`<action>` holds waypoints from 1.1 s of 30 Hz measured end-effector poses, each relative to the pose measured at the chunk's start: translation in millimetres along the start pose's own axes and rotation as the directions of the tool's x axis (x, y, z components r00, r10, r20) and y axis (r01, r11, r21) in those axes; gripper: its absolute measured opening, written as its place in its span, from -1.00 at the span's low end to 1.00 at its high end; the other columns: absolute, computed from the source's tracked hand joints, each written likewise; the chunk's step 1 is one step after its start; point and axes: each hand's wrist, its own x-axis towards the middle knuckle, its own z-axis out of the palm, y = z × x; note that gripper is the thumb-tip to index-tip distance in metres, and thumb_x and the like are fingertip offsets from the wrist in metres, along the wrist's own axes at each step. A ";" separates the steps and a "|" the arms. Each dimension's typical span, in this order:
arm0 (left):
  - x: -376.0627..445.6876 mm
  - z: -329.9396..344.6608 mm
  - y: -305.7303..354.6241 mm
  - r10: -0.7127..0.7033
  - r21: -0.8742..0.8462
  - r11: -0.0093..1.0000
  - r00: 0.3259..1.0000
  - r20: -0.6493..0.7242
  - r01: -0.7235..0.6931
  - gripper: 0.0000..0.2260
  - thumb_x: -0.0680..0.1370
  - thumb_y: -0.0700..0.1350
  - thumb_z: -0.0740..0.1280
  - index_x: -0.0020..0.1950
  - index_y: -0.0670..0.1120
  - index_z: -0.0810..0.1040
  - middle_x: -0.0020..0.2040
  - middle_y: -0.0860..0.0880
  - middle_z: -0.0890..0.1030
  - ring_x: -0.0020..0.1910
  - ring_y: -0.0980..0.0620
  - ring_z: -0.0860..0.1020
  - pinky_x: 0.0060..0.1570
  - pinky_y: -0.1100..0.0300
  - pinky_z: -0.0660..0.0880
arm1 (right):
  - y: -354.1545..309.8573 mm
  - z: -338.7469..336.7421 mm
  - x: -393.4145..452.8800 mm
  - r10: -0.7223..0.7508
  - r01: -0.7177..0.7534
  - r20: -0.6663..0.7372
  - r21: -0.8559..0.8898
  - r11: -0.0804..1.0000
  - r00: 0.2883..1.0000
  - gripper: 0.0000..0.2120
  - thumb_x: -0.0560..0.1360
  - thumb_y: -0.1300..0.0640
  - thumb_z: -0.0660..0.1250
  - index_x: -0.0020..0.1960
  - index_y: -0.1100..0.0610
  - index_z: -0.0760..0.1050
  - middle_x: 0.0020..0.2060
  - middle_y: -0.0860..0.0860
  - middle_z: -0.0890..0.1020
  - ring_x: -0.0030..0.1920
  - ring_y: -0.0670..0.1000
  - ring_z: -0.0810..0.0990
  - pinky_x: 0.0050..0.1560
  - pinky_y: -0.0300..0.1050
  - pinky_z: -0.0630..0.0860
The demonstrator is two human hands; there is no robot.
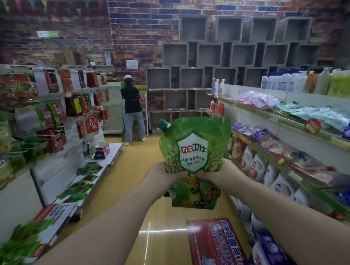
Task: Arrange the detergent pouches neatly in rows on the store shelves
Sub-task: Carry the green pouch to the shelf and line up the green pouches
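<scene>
Here, a person is standing in a store aisle and holding a green detergent pouch (195, 149) up in front of them with both hands — the left hand (162, 177) is gripping its lower left side and the right hand (219, 173) its lower right side, fingers curled in against the pouch's middle. The pouch is standing upright in the air above the yellow floor (135, 172), its green screw cap (163, 125) pointing up and to the left, a white shield label facing the camera. Its bottom part is hanging below the hands, and it is touching no shelf.

To the right, the store shelves (289, 122) are running along the aisle — flat pouches (308, 160) in blue, pink and pale green are lying loosely on the upper levels, while white detergent jugs (276, 179) are sitting in a row lower down. A red sign (215, 249) is lying low near the right forearm. On the left, hanging snack packets (75, 106) are filling a rack. Further down the aisle, another person (132, 110) in a dark top and white cap is facing away, standing beside grey cube shelving (226, 52) against a brick-patterned wall.
</scene>
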 end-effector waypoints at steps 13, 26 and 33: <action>196.1 43.7 -49.8 -0.063 0.019 0.998 0.997 0.040 0.062 -0.73 0.46 0.10 0.54 0.09 0.09 0.61 -0.02 0.08 0.65 -0.05 0.13 0.59 -0.19 0.23 0.49 | 91.8 -21.2 182.9 0.037 -0.037 -0.001 -0.035 0.999 0.999 -0.60 0.46 0.00 0.53 0.28 -0.10 0.57 0.17 -0.08 0.67 0.23 0.04 0.60 0.27 0.16 0.56; 420.1 94.0 -59.9 -0.143 -0.012 0.990 0.988 -0.054 0.143 -0.61 0.47 0.04 0.54 0.26 -0.02 0.63 0.05 0.04 0.67 0.07 0.01 0.59 -0.01 0.15 0.49 | 178.7 -80.5 407.6 0.044 -0.045 0.031 0.030 0.999 0.999 -0.55 0.42 -0.11 0.54 0.28 -0.13 0.57 0.06 -0.15 0.67 0.16 0.03 0.63 0.23 0.22 0.59; 531.0 90.5 -84.5 -0.153 -0.004 0.988 0.988 -0.021 0.153 -0.60 0.48 0.03 0.54 0.27 -0.05 0.62 0.16 -0.05 0.69 0.14 -0.05 0.61 0.07 0.09 0.54 | 207.4 -82.8 509.0 0.052 -0.052 0.024 0.008 0.999 0.998 -0.57 0.45 -0.06 0.54 0.30 -0.13 0.57 0.13 -0.10 0.69 0.19 0.04 0.63 0.26 0.23 0.58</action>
